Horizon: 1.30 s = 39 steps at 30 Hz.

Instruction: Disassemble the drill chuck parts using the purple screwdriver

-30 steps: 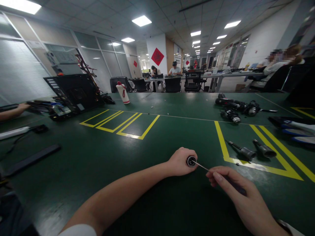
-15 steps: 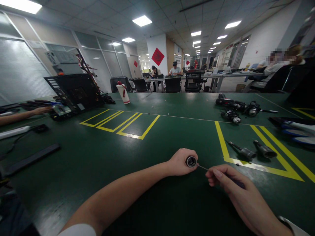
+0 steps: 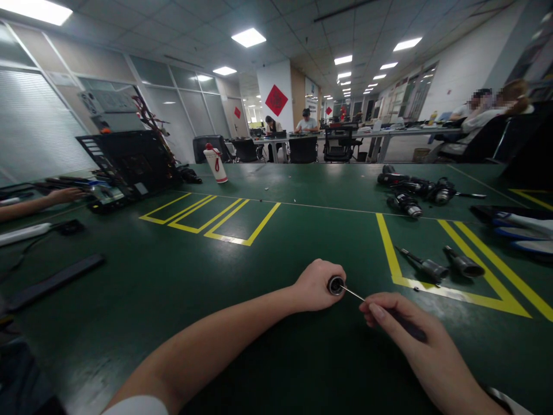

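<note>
My left hand (image 3: 317, 286) is wrapped round a dark, round metal housing (image 3: 336, 285), its open end turned toward me. In my right hand (image 3: 400, 323) is a screwdriver (image 3: 354, 293) with a thin shaft and a dark handle. The tip of the shaft reaches the mouth of the housing; how deep it sits I cannot tell. To the right, two dark metal parts with narrow stems and wider cup ends, a left one (image 3: 432, 269) and a right one (image 3: 464, 263), lie inside a yellow tape outline (image 3: 458, 295). A tiny dark piece (image 3: 416, 289) lies on the tape.
Several black metal assemblies (image 3: 406, 203) lie at the back right. Blue-and-white handled tools (image 3: 522, 232) sit at the right edge. A white bottle (image 3: 215, 164) stands on the green table (image 3: 276, 259). Another person's hand (image 3: 64, 195) is by the black computer case (image 3: 129, 164) at left.
The screwdriver's handle has tilted slightly in my right hand, and its shaft shows brighter. My left hand still holds the housing in nearly the same place.
</note>
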Tool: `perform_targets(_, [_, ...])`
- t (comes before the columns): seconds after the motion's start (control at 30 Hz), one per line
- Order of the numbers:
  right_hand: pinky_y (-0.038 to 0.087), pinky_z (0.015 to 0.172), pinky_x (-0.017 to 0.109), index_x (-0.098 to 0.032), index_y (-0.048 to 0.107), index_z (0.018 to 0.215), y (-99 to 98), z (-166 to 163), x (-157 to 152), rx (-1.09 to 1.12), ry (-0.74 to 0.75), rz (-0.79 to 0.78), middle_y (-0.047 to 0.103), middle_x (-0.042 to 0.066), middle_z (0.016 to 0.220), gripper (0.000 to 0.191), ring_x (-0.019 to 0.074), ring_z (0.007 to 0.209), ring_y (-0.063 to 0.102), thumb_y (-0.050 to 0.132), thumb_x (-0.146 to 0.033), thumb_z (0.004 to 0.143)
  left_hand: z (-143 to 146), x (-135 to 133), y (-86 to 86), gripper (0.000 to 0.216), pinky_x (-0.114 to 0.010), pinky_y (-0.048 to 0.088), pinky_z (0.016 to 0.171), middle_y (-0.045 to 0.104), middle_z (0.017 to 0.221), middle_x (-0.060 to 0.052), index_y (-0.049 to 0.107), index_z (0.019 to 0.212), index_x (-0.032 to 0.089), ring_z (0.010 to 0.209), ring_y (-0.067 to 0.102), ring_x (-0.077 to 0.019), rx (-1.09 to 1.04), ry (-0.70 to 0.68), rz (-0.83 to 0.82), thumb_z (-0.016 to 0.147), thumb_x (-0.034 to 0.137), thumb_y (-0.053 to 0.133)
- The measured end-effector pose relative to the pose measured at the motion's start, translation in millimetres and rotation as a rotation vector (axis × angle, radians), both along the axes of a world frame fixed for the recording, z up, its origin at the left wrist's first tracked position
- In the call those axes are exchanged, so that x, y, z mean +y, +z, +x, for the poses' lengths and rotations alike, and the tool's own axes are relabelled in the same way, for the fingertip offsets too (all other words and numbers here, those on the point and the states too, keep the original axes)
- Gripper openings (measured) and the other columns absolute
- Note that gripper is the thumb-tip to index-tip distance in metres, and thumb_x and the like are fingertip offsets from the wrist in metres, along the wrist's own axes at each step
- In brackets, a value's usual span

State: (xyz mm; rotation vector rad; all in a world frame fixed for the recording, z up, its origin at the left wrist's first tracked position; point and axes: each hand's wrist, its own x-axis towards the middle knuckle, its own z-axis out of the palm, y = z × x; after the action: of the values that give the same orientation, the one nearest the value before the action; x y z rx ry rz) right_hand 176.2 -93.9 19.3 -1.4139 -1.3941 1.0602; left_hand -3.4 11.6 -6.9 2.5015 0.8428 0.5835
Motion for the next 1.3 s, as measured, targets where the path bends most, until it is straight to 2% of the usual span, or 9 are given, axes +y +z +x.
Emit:
perform_targets(0.13, [0.05,0.066,0.035,-0.023,0.069,0.074,-2.3,0.7,0.8,0.008,0.028,-0.015,0.069,0.004,0.074,0.028,0.0234,0.073,0.064,0.061,-0.05,0.073,0.7,0.0,-0.4,0.009,-0.029,0.04,0.079,0.061,0.075,0.001,0.055,0.078,0.016,0.073,0.057,-0.0129,0.073,0.0,0.014,0.077,0.023,0.061])
perform_targets(0.23, [0.05,0.067,0.034,-0.021,0.07,0.078,-9.4,1.9,3.5,0.124,0.037,-0.054,0.069,0.005,0.077,0.029,0.0225,0.074,0.063,0.062,-0.049,0.075,1.2,0.7,-1.2,0.009,-0.028,0.04,0.078,0.062,0.076,0.001,0.055,0.078,0.016,0.073,0.057,-0.0131,0.078,0.007,-0.006,0.076,0.022,0.062])
perform_targets(0.37, [0.05,0.068,0.034,-0.02,0.071,0.077,-12.6,0.1,6.0,0.342,-0.006,-0.135,0.069,0.005,0.079,0.028,0.0212,0.075,0.062,0.066,-0.047,0.073,0.2,1.2,-2.4,0.01,-0.026,0.041,0.076,0.061,0.074,0.002,0.054,0.075,0.016,0.069,0.056,-0.0113,-0.006,-0.009,-0.037,0.076,0.022,0.062])
perform_targets(0.53, [0.051,0.069,0.031,-0.021,0.072,0.077,-10.9,-1.7,7.3,0.57,-0.017,-0.224,0.069,0.004,0.08,0.021,0.0189,0.076,0.062,0.07,-0.041,0.072,-0.8,0.7,-1.8,0.012,-0.021,0.042,0.066,0.059,0.073,0.002,0.053,0.074,0.015,0.065,0.055,-0.0091,-0.138,-0.049,-0.11,0.076,0.023,0.062])
perform_targets(0.63, [0.05,0.071,0.032,-0.021,0.071,0.078,-11.7,-0.1,6.4,0.571,-0.027,-0.233,0.068,0.003,0.08,0.022,0.0195,0.078,0.062,0.069,-0.043,0.073,-0.4,0.5,-0.7,0.012,-0.021,0.042,0.064,0.058,0.072,0.002,0.053,0.074,0.015,0.064,0.054,-0.0088,-0.142,-0.054,-0.134,0.076,0.023,0.062])
perform_targets(0.87, [0.048,0.071,0.034,-0.021,0.07,0.081,-13.4,2.8,3.0,0.239,0.039,-0.123,0.068,0.004,0.081,0.028,0.0213,0.077,0.061,0.064,-0.048,0.076,-0.2,0.6,-2.2,0.008,-0.027,0.041,0.078,0.061,0.072,0.002,0.056,0.074,0.016,0.07,0.057,-0.0117,-0.02,-0.028,-0.02,0.074,0.02,0.063])
perform_targets(1.07, [0.049,0.069,0.031,-0.02,0.071,0.077,-12.7,0.9,6.3,0.461,-0.002,-0.214,0.068,0.004,0.079,0.025,0.0193,0.076,0.06,0.067,-0.044,0.074,-0.1,1.7,-3.2,0.01,-0.026,0.042,0.076,0.061,0.072,0.002,0.056,0.075,0.016,0.069,0.057,-0.0114,-0.016,-0.057,-0.014,0.076,0.023,0.062])
perform_targets(1.3, [0.05,0.069,0.027,-0.021,0.072,0.078,-17.7,3.4,9.9,0.709,-0.033,-0.316,0.068,0.002,0.078,0.018,0.0166,0.077,0.061,0.073,-0.037,0.071,0.7,3.2,-4.9,0.014,-0.021,0.042,0.062,0.058,0.07,0.002,0.053,0.073,0.015,0.063,0.055,-0.009,-0.131,-0.038,-0.122,0.075,0.024,0.063])
